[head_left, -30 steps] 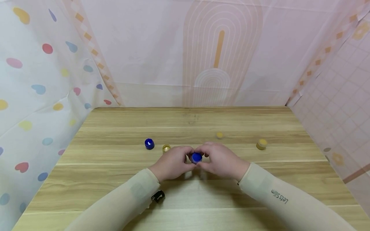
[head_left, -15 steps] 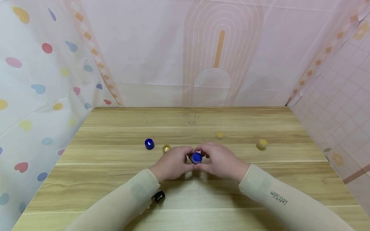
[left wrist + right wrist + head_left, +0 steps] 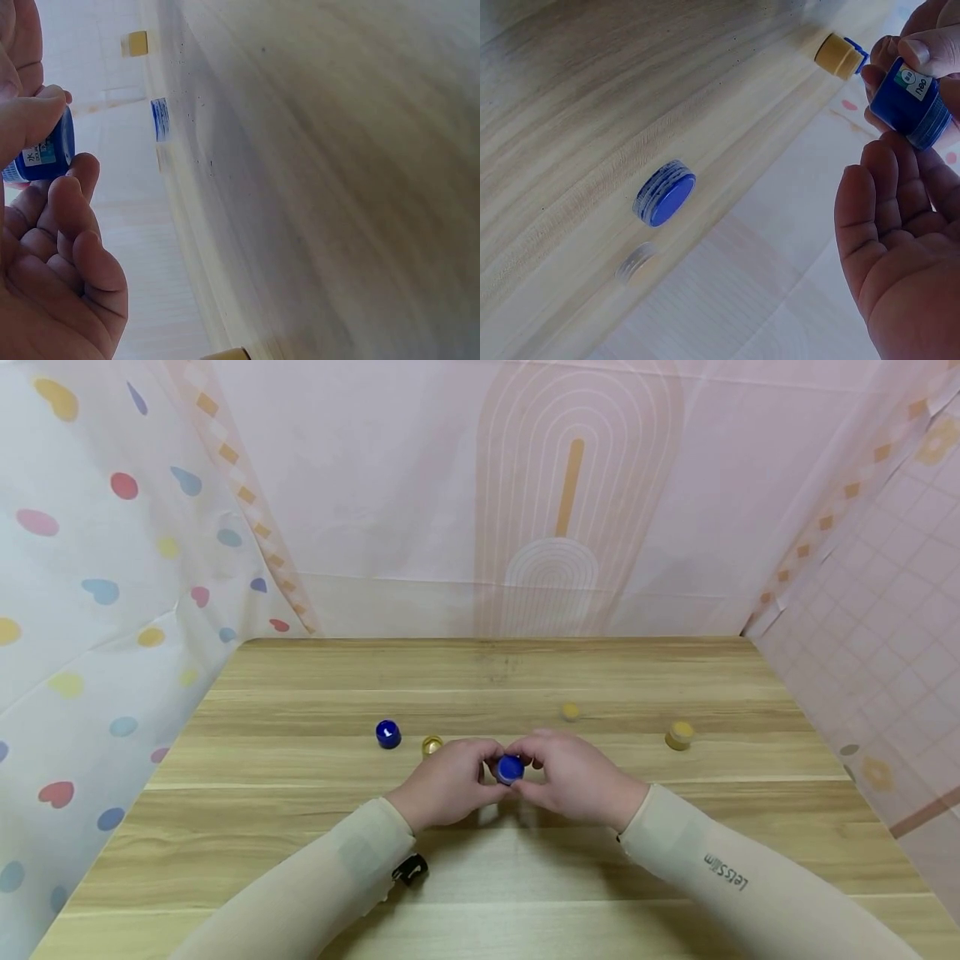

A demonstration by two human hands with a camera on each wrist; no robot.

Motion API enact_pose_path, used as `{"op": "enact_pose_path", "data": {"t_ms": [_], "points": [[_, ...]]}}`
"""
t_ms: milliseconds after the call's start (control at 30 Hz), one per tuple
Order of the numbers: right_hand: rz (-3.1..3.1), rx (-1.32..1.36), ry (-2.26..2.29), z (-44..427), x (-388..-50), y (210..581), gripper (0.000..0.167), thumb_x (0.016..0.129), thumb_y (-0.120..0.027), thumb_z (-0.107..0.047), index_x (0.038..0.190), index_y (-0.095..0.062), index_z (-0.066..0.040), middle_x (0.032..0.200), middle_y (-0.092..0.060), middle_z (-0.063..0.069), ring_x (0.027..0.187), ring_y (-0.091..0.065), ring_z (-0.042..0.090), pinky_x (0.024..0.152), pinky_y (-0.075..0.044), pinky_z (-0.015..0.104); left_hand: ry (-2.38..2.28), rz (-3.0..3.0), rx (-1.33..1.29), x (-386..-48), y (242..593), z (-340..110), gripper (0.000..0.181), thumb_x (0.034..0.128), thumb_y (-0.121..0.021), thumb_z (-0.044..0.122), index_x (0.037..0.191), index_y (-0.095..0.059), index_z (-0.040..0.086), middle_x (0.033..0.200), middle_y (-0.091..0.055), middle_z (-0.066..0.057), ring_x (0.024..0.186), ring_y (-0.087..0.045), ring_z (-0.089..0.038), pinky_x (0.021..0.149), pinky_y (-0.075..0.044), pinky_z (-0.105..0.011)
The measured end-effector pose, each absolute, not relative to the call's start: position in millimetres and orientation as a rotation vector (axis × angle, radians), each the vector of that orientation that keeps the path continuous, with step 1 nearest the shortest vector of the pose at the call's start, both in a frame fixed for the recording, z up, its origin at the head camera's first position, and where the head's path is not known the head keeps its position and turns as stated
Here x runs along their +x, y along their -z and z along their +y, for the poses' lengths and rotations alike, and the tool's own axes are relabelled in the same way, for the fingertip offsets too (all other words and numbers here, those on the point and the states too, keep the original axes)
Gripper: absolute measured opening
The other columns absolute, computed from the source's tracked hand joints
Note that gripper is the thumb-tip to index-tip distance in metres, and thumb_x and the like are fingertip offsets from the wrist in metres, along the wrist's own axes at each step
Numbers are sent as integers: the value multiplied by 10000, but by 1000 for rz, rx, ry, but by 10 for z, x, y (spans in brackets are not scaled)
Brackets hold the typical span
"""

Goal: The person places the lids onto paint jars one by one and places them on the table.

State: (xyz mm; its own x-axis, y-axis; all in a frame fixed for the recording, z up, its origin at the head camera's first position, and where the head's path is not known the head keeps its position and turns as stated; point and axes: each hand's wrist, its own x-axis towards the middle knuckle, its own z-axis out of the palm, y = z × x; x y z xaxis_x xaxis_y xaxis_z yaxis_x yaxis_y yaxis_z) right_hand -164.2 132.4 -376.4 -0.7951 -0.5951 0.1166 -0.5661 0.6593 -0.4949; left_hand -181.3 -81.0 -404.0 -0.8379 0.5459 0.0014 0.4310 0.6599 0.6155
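Between both hands in the middle of the table is a small blue paint jar (image 3: pixel 511 769). Its printed label and ridged lid show in the right wrist view (image 3: pixel 911 101). My left hand (image 3: pixel 454 782) pinches it from the left with thumb and fingers. My right hand (image 3: pixel 573 781) holds it from the right, thumb and fingers round its upper end. Near the left hand stand a yellow jar (image 3: pixel 432 745) and an open-looking blue jar (image 3: pixel 387 734). A blue ridged lid (image 3: pixel 664 193) lies on the table, hidden behind the right hand in the head view.
A small yellow lid (image 3: pixel 570 711) lies beyond the right hand. Farther right is a larger yellow piece with a translucent rim (image 3: pixel 680 735). Patterned cloth walls (image 3: pixel 375 485) rise behind and beside the wooden table (image 3: pixel 495 877).
The right hand's thumb and fingers shift slightly around the top of the blue paint jar. The left hand and the other things stay in place.
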Motion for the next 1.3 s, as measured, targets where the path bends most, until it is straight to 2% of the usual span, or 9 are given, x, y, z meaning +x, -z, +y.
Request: {"op": "enact_pose_path", "data": {"t_ms": [133,300,433,633,1033,1300], "points": [[2815,-958,821,1316,-1640,3771,269,920,-820,-201,1157,-730,-110,1009,-675,-45,915,-631,190,815,-522,284,-928,2694,800,-1806,4040,-806,160,929,-806,241,1056,-724,192,864,-662,109,724,-576,-83,637,-484,-252],[2826,-913,820,1306,-1629,3795,218,907,-836,-231,1041,-699,-128,945,-670,5,873,-594,161,780,-491,278,-925,2680,784,-1794,4042,-805,179,932,-791,223,1097,-730,191,899,-676,110,743,-584,-91,658,-496,-265],[2820,-899,837,1310,-1626,3791,273,919,-829,-253,1118,-701,-115,999,-696,25,903,-621,198,783,-498,277,-924,2684,776,-1792,4042,-809,199,931,-795,230,1113,-726,188,918,-683,106,754,-588,-87,668,-501,-264],[2808,-1029,845,1323,-1641,3754,368,928,-802,-163,1274,-710,-83,1164,-728,6,998,-693,208,881,-574,302,-935,2709,818,-1801,4031,-821,169,913,-814,220,1039,-713,168,878,-675,88,711,-582,-76,630,-492,-246],[2818,-1000,776,1285,-1617,3773,283,927,-821,-220,1150,-729,-74,1047,-691,-11,963,-657,196,860,-562,334,-878,2712,848,-1793,4042,-827,155,932,-792,248,1055,-717,192,876,-670,103,742,-571,-78,677,-489,-262],[2849,-1030,741,1282,-1617,3776,292,944,-801,-216,1179,-714,-66,1064,-702,10,973,-675,212,860,-572,345,-896,2709,852,-1798,4049,-835,147,935,-793,252,1039,-706,195,870,-660,109,743,-571,-78,663,-486,-260]]}}
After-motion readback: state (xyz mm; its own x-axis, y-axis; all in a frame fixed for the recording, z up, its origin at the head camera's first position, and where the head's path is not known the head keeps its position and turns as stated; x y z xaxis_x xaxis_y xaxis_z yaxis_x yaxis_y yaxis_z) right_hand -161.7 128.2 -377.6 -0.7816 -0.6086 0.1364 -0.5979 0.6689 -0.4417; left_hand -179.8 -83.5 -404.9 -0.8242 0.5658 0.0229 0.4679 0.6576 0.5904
